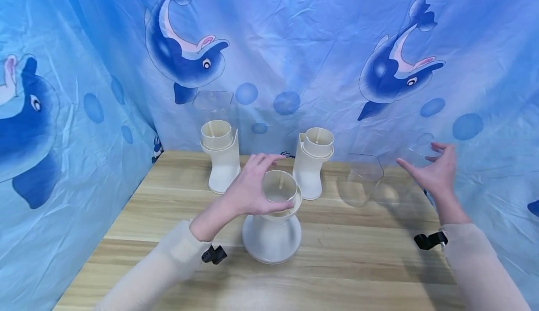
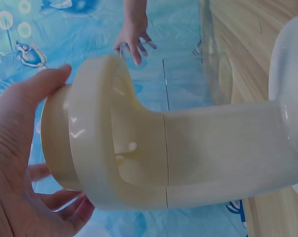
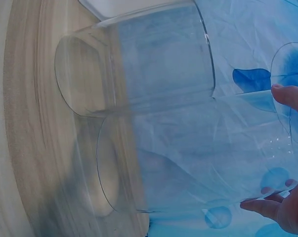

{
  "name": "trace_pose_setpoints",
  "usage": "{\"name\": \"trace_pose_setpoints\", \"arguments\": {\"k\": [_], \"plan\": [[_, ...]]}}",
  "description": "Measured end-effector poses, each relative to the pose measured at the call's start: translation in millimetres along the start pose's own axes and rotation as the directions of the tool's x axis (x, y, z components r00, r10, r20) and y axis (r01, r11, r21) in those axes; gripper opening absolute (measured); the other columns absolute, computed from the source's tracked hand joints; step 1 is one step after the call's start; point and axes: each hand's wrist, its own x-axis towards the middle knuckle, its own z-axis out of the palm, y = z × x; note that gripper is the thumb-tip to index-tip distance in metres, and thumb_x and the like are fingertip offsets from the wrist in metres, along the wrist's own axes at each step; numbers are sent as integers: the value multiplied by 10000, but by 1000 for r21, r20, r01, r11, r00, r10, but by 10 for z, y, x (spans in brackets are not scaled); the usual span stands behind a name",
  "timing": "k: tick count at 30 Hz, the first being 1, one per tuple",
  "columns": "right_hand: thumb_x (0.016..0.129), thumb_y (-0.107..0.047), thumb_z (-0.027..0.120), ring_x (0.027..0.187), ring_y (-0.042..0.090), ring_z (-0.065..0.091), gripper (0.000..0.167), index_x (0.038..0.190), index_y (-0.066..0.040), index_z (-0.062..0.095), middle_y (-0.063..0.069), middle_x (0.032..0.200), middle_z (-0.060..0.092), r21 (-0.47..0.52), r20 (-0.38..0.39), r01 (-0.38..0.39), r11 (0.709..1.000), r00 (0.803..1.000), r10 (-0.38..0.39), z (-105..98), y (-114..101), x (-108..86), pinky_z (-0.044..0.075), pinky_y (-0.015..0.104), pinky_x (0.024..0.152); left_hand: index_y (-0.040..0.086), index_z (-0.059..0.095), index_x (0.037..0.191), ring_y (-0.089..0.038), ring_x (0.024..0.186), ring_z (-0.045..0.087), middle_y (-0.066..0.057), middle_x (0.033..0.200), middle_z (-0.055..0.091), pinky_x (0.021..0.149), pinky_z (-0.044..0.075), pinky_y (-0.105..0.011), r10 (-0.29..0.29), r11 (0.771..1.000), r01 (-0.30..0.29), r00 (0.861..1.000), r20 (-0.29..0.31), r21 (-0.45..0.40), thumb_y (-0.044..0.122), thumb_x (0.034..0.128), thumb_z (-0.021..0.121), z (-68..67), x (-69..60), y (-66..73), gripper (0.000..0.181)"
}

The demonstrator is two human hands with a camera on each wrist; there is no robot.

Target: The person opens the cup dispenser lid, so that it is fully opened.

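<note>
In the head view my left hand [image 1: 252,187] grips the cream cup-shaped top [image 2: 57,143] of the white dispenser stand [image 1: 271,243], thumb on one side and fingers on the other. The stand is upright on its round base, and its ring collar [image 2: 92,128] sits below the hand. Off to the right, my right hand [image 1: 438,170] holds a clear cylinder [image 3: 203,158], with thumb and fingers on opposite sides of its upper part. Beside that cylinder stands another clear container [image 3: 158,59]. Transparency makes the held cylinder's outline faint in the head view.
Two more white dispenser stands [image 1: 224,168] with cream tops stand toward the back of the wooden table [image 1: 337,264]. Behind the left one rises a clear container [image 1: 212,101]. Blue dolphin-print curtains [image 1: 294,30] enclose the back and sides.
</note>
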Motion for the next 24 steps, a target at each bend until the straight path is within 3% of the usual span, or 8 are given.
{"name": "trace_pose_setpoints", "arguments": {"k": [4, 9, 13, 18, 24], "plan": [[821, -531, 882, 1292, 402, 549, 1074, 1575, -63, 277, 206, 1603, 387, -4, 5, 9, 1000, 1000, -9, 36, 22, -3, 425, 286, 860, 178, 587, 1455, -227, 1210, 661, -40, 1285, 725, 1017, 575, -482, -43, 999, 43, 999, 9, -17, 452, 670, 964, -3, 19, -14, 913], [811, -490, 903, 1248, 380, 555, 1059, 1560, -50, 297, 213, 1584, 406, -11, -8, 25, 1000, 1000, -25, 57, 63, -4, 416, 259, 840, 196, 584, 1454, -248, 1232, 675, -44, 1272, 760, 1037, 569, -490, -21, 998, 22, 1000, 21, -59, 348, 668, 965, -34, 52, -111, 886], [807, -498, 905, 1231, 372, 561, 1067, 1558, -41, 301, 218, 1578, 416, -6, -2, 29, 1000, 1000, -29, 76, 101, -13, 416, 247, 834, 167, 551, 1485, -255, 1267, 665, -53, 1338, 716, 1063, 567, -470, -12, 998, 13, 1000, 11, -64, 396, 672, 974, -38, 42, -119, 945], [806, -505, 907, 1226, 361, 539, 1085, 1576, -46, 294, 232, 1593, 412, 18, 19, 42, 999, 999, -43, 119, 161, -48, 419, 269, 852, 153, 561, 1469, -244, 1240, 664, -76, 1331, 696, 1032, 570, -479, -59, 998, 59, 998, -26, -16, 485, 649, 983, -14, 24, -78, 980], [828, -438, 897, 1285, 410, 499, 1029, 1594, -73, 314, 241, 1589, 411, 31, -15, 78, 996, 997, -78, 160, 178, -59, 417, 351, 943, 185, 593, 1433, -267, 1205, 679, -83, 1260, 757, 1028, 576, -467, -115, 992, 114, 993, -20, -46, 398, 627, 1010, -34, 41, -135, 932]]}}
